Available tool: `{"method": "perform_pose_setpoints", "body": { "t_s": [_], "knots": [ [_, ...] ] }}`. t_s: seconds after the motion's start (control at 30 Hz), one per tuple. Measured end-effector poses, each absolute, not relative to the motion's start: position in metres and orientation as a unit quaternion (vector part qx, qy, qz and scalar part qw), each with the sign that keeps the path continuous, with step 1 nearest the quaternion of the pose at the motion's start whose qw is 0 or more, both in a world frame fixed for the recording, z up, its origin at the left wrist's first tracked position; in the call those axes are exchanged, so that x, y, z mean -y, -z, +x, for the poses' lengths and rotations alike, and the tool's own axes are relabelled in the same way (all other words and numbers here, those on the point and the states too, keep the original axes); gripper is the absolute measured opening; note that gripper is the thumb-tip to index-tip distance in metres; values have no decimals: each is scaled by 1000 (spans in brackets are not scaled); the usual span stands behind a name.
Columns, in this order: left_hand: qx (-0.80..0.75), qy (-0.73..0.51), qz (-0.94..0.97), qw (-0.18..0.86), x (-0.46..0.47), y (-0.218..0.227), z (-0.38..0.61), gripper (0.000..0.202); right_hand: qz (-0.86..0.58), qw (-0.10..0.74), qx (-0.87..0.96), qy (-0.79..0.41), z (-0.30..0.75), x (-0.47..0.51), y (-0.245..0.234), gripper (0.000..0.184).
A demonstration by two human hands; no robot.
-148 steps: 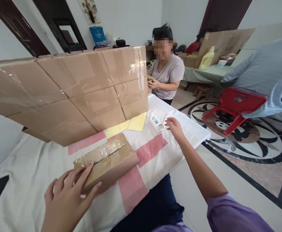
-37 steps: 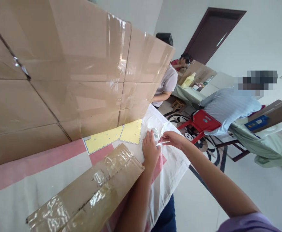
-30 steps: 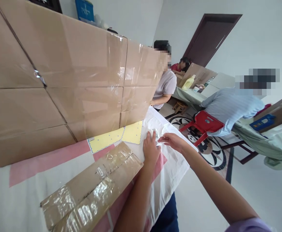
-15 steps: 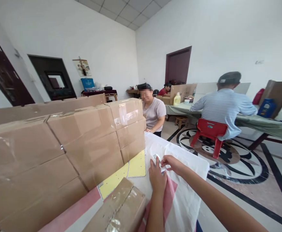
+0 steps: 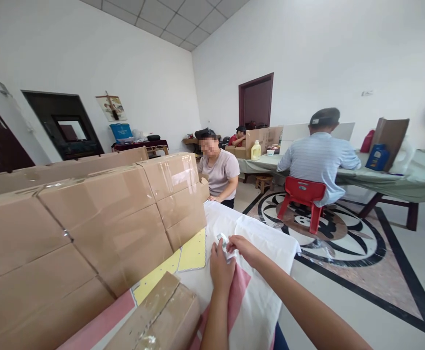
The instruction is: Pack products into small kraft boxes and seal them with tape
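Over the cloth-covered table, both hands meet at a small white crumpled piece with faint greyish-green marks, perhaps paper or plastic film. My left hand is closed around it from the near side, its fingers pointing away. From the right, my right hand pinches its edge with bent fingers. Fingers cover much of the piece, so its exact kind stays unclear. Left of my left forearm lies a taped cardboard box.
A wall of stacked cardboard boxes lines the table's left side. Beyond the table's far end sits a person. Another person sits on a red chair at a green-covered table on the right.
The view has turned slightly right, so the scene sits further left. Both hands stay together on the white piece, with only small finger shifts.
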State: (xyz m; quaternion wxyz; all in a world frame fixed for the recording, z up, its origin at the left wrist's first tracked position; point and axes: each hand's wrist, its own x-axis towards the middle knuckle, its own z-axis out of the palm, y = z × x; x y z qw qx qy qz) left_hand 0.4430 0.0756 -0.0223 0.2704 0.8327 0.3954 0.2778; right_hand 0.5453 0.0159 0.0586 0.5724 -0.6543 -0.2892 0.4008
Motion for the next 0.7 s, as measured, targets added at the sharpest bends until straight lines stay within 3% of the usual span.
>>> {"method": "perform_pose_setpoints", "body": {
  "t_s": [0.13, 0.3, 0.7],
  "knots": [
    [-387, -283, 835, 269, -75, 21, 442, 73, -668, 575, 246, -404, 540, -23, -62, 18],
    [-382, -290, 832, 280, -73, 20, 440, 72, -696, 548, 209, -413, 533, -24, -58, 27],
    [-378, -308, 826, 284, -69, 14, 435, 62, -687, 545, 235, -420, 539, 5, -13, 24]
  ]
}}
